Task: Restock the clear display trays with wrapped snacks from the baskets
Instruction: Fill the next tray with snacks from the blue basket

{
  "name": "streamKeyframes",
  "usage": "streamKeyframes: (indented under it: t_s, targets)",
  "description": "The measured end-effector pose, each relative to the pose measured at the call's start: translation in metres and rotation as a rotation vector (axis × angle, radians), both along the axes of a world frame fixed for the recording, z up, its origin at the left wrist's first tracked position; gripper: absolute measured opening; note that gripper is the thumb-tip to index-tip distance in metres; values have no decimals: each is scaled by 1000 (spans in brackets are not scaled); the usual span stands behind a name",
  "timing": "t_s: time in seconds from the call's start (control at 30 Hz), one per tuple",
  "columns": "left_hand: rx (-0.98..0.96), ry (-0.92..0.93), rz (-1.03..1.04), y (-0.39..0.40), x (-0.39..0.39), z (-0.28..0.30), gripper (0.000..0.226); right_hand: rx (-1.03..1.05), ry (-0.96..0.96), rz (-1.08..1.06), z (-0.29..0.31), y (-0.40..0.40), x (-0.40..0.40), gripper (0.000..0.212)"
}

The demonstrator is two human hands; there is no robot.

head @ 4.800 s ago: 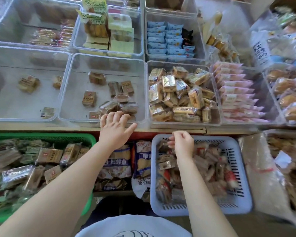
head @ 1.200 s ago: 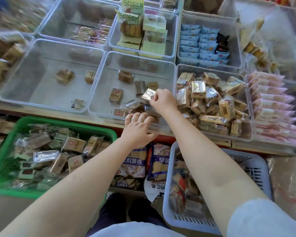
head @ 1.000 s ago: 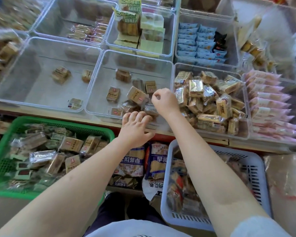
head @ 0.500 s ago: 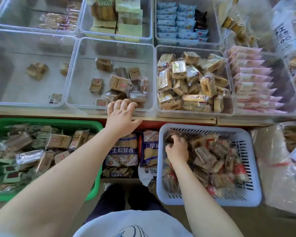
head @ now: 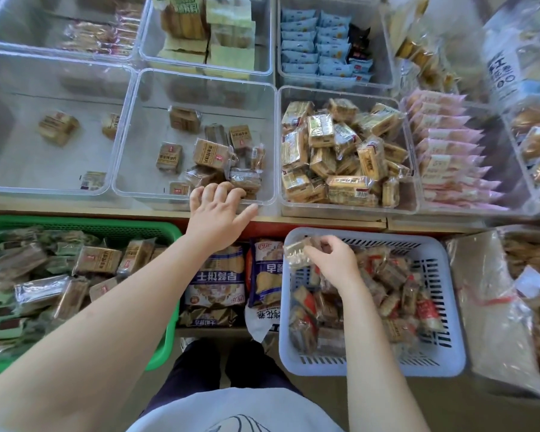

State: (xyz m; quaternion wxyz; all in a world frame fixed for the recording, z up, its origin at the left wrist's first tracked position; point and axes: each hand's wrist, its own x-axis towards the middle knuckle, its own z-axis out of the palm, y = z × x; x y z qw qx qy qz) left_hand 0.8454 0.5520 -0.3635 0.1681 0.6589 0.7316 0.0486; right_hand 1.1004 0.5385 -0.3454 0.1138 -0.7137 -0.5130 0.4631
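Presently, right hand point(head: 332, 260) pinches a snack point(head: 296, 252) over the white basket point(head: 449, 347). Left hand point(head: 217, 218), fingers spread, rests on the tray point(head: 197, 85) rim beyond; wooden shelf point(head: 325, 220) underneath.

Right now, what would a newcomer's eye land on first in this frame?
Probably the right hand pinching a wrapped snack above the pale blue basket, bottom right. Next, the left hand resting on the front rim of the sparsely filled middle clear tray, beside a heaped tray on the right.

Two baskets: green basket point(head: 156, 227), white basket point(head: 449, 307); two hands.
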Motion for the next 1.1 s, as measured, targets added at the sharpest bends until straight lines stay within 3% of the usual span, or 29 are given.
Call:
streamKeyframes:
  t_s: [0.1,0.17,0.3,0.37,0.5,0.6,0.7,0.77,0.83,0.9,1.0,1.1]
  targets:
    - [-19,-72,15,1,-1,3,65,200,302,-54,59,15,-22,7]
    - [-28,-55,-10,1,-2,3,69,383,384,-107,78,35,-45,8]
    - [-37,-36,-23,1,-3,4,72,841,114,120,71,88,-98,23]
    - [-43,-54,-10,1,-3,6,73,966,-60,249,52,112,-119,26]
    - [-45,-86,5,2,-2,9,72,950,-343,583,24,140,-140,24]
    - [-47,-80,8,3,-3,10,73,721,-637,892,17,141,-143,31]
    - [-47,-81,4,3,-4,10,73,552,-647,983,18,137,-136,42]
    - [-62,-77,3,4,-5,11,69,633,-429,859,23,126,-121,33]
    - [-87,-62,18,4,-5,14,60,754,-187,583,33,104,-96,25]
    - [-70,-88,59,3,-3,20,58,768,-116,316,42,72,-62,23]
    - [122,-245,60,-8,21,36,55,479,-127,30,29,24,-5,23]
    - [206,-349,-103,-28,72,48,56,39,-225,-55,-14,-27,46,22]
